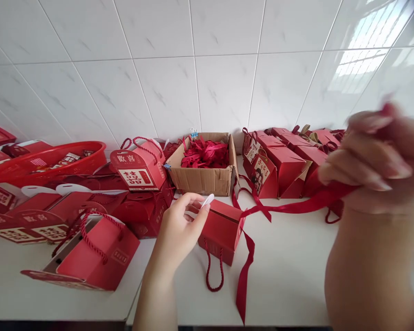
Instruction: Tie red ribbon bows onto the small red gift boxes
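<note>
A small red gift box (224, 218) with a twisted cord handle (214, 280) hanging down its near side sits on the white table. My left hand (181, 230) holds its left end, thumb and fingers pinching a white-faced flap (208, 200). Up at the right, my right hand (379, 151) is blurred, its fingers curled closed around a dark red ribbon (296, 205). The ribbon stretches from that hand leftward to the box's right end. One tail of it drops over the table's front.
Behind stands a cardboard box (207, 180) full of red ribbons. Red boxes (283, 161) line the wall at right; more are stacked at left beside a red plastic basin (72, 156). An open red box (96, 253) lies at front left. The tiled wall (224, 92) bounds the back.
</note>
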The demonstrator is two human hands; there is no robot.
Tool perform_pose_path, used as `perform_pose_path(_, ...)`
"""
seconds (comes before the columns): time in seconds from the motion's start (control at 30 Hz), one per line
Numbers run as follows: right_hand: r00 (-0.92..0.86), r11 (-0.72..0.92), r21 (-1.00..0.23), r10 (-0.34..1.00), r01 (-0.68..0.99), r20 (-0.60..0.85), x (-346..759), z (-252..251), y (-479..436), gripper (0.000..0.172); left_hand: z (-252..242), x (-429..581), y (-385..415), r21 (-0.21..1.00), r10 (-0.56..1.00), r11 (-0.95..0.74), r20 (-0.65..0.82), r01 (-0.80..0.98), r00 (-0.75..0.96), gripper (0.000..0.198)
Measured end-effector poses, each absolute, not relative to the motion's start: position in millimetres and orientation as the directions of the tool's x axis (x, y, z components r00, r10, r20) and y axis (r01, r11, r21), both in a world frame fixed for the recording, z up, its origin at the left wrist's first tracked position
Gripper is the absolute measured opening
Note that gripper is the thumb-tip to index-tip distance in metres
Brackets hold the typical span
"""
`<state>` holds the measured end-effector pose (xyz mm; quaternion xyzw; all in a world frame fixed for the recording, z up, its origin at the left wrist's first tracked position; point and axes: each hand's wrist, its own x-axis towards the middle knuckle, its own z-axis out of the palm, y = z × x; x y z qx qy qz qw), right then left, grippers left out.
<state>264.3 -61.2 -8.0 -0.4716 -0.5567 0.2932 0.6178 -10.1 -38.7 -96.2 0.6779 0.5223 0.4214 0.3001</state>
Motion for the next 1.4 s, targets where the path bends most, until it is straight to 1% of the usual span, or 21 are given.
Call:
perform_pose_path(0.03, 0.168, 0.414, -0.91, 0.899, -0.024, 0.404, 248.4, -6.6, -57.5, 0.03, -96.3, -10.4, -38.6, 0.852, 0.964, -0.264, 0.243, 0.453, 0.104, 0.023)
perform_pose_path(0.07, 0.094, 0.42, -0.904, 0.906, -0.081, 0.413, 233.7, -7.6, -52.8, 0.024, -96.7, -10.8, -38.1, 0.855, 0.967, -0.254, 0.233, 0.453, 0.102, 0.022)
perform_pose_path(0.1, 0.001, 0.385, -0.92, 0.923, -0.066, 0.386, 220.9, -10.8, -47.6, 0.026, -97.4, -11.4, -37.4, 0.856, 0.969, -0.247, 0.228, 0.454, 0.098, 0.022)
perform_pose_path(0.17, -0.186, 0.321, -0.944, 0.935, 0.08, 0.303, 201.6, -21.3, -37.0, 0.029, -99.3, -12.6, -35.4, 0.854, 0.969, -0.244, 0.232, 0.459, 0.083, 0.02)
perform_pose_path(0.2, -0.272, 0.283, -0.943, 0.934, 0.174, 0.23, 194.7, -27.5, -32.4, 0.03, -100.0, -13.2, -34.5, 0.855, 0.969, -0.244, 0.238, 0.458, 0.072, 0.019)
perform_pose_path(0.23, -0.337, 0.252, -0.931, 0.928, 0.262, 0.157, 189.2, -33.5, -28.5, 0.032, -100.5, -13.7, -33.8, 0.857, 0.968, -0.242, 0.241, 0.454, 0.061, 0.019)
perform_pose_path(0.3, -0.408, 0.203, -0.9, 0.913, 0.386, 0.031, 181.2, -43.7, -22.7, 0.033, -100.6, -14.4, -33.1, 0.869, 0.971, -0.231, 0.236, 0.437, 0.045, 0.02)
perform_pose_path(0.37, -0.424, 0.172, -0.876, 0.905, 0.45, -0.04, 175.7, -50.8, -19.1, 0.033, -99.6, -14.8, -33.4, 0.883, 0.976, -0.209, 0.212, 0.42, 0.041, 0.021)
perform_pose_path(0.47, -0.422, 0.167, -0.835, 0.902, 0.524, -0.084, 171.4, -56.5, -15.3, 0.031, -97.9, -15.9, -34.9, 0.893, 0.983, -0.182, 0.169, 0.412, 0.068, 0.024)
perform_pose_path(0.6, -0.433, 0.206, -0.774, 0.896, 0.599, -0.095, 169.9, -60.1, -12.7, 0.031, -96.9, -17.5, -37.5, 0.901, 0.982, -0.175, 0.134, 0.398, 0.13, 0.029)
perform_pose_path(0.73, -0.419, 0.23, -0.727, 0.904, 0.647, -0.087, 169.7, -62.2, -12.1, 0.031, -95.8, -17.6, -39.4, 0.905, 0.981, -0.173, 0.124, 0.39, 0.149, 0.029)
perform_pose_path(0.87, -0.405, 0.214, -0.725, 0.909, 0.654, -0.098, 169.7, -61.8, -12.4, 0.031, -94.5, -16.9, -40.4, 0.899, 0.983, -0.166, 0.119, 0.404, 0.141, 0.03)
perform_pose_path(1.07, -0.434, 0.207, -0.724, 0.89, 0.658, -0.139, 166.5, -58.0, -16.0, 0.03, -92.2, -16.0, -44.0, 0.876, 0.989, -0.136, 0.095, 0.463, 0.111, 0.032)
perform_pose_path(1.23, -0.454, 0.213, -0.716, 0.877, 0.664, -0.159, 164.8, -55.7, -18.5, 0.027, -88.9, -11.7, -47.7, 0.886, 0.987, -0.138, 0.088, 0.443, 0.131, 0.031)
perform_pose_path(1.4, -0.489, 0.249, -0.724, 0.861, 0.643, -0.138, 164.8, -55.7, -18.5, 0.027, -89.8, -11.0, -46.1, 0.926, 0.985, -0.109, 0.051, 0.36, 0.168, 0.03)
